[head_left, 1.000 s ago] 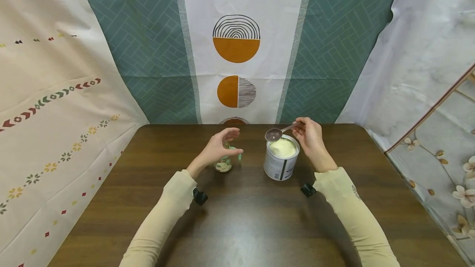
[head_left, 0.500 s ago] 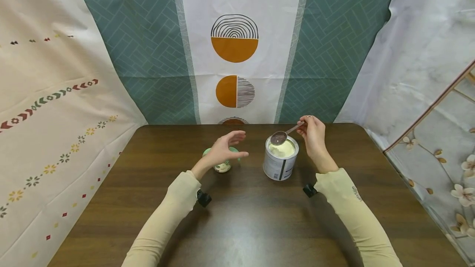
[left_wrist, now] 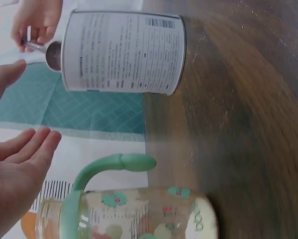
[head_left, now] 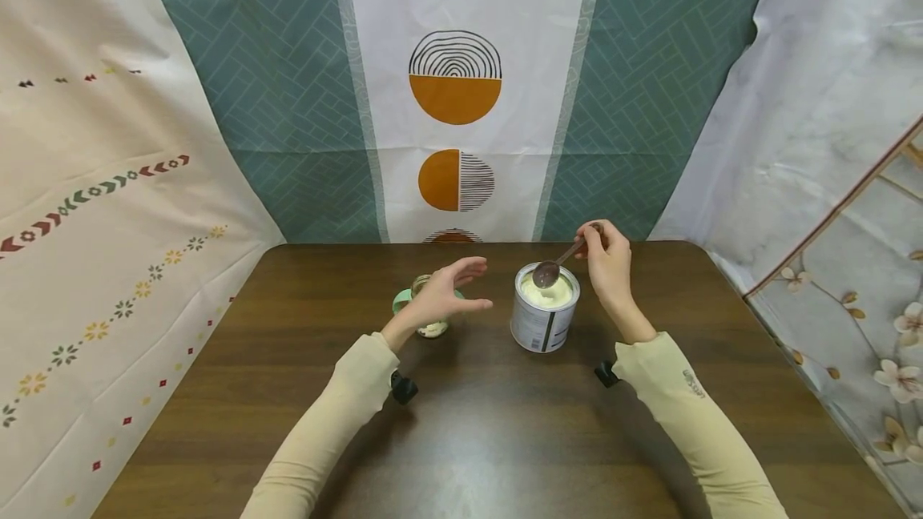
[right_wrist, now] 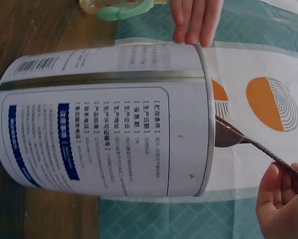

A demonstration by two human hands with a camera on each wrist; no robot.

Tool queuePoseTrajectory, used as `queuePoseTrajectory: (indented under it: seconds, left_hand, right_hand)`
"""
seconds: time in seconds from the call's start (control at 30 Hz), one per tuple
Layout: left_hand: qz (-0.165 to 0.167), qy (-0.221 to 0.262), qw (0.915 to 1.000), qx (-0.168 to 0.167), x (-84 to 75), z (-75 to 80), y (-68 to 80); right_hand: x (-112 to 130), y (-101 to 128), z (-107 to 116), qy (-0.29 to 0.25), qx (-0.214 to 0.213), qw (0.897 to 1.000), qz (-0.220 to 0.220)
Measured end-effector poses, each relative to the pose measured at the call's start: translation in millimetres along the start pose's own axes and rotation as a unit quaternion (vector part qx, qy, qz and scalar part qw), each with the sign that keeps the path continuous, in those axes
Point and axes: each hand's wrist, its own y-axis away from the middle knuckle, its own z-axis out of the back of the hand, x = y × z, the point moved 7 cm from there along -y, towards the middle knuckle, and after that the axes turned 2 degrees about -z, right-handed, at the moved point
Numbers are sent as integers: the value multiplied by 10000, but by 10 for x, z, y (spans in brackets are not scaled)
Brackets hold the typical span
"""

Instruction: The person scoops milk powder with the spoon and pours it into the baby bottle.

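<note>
An open metal tin (head_left: pixel 545 319) of pale powder (head_left: pixel 550 292) stands on the dark wooden table (head_left: pixel 490 423). My right hand (head_left: pixel 608 263) pinches a metal spoon (head_left: pixel 555 264) by its handle, with the bowl dipping over the tin's rim (right_wrist: pixel 206 119). Left of the tin stands a clear baby bottle with green handles (head_left: pixel 431 319), seen close in the left wrist view as bottle (left_wrist: pixel 139 214). My left hand (head_left: pixel 447 295) hovers open above the bottle, fingers straight, touching nothing. The tin (left_wrist: pixel 121 52) and spoon (left_wrist: pixel 48 52) also show there.
Patterned cloths hang behind and beside the table: teal and white at the back (head_left: pixel 454 86), cream at the left (head_left: pixel 94 207), floral at the right (head_left: pixel 851 263). The table's near half is bare wood.
My right hand lowered the spoon from above the tin's left rim down into its opening. My left hand drifted right and slightly up above the bottle.
</note>
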Motion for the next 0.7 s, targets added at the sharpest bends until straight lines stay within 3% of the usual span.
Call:
queuePoseTrajectory:
  seconds: [0.27,0.7]
  left_hand:
    - [105,-24,9999,72,9,-178,-79]
    - [342,-56,9989,307,98,-436,-189]
  right_hand:
    - [188,95,-55,551,303,9968,486]
    - [127,129,-162,487,937,9930,537]
